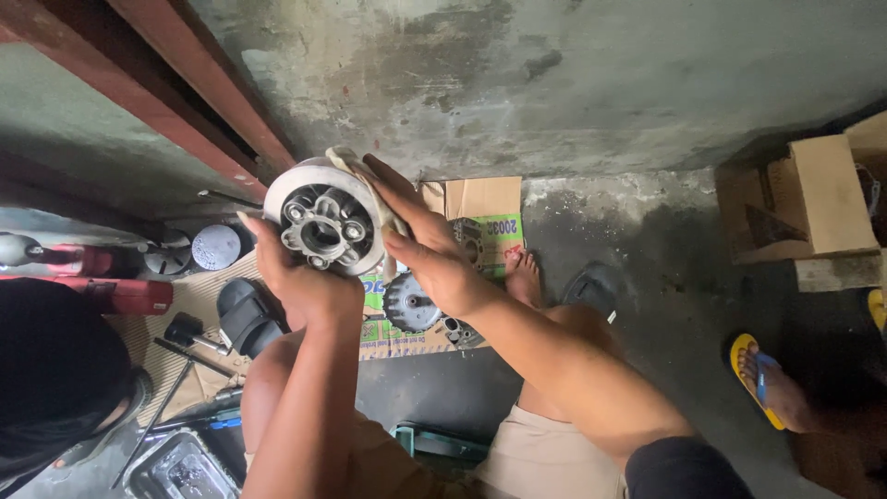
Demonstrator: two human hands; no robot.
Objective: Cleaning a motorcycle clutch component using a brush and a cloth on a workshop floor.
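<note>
Gripping a round metal hub, both hands above cardboard on concrete floor.

Floor's bare stained concrete. Right under the held part there's a flattened cardboard sheet with a round toothed gear-looking piece and a smaller metal casting on it. Left of the grip: a black sandal, a socket wrench and a couple of round metal parts. Far right of it, a cardboard box.
</note>
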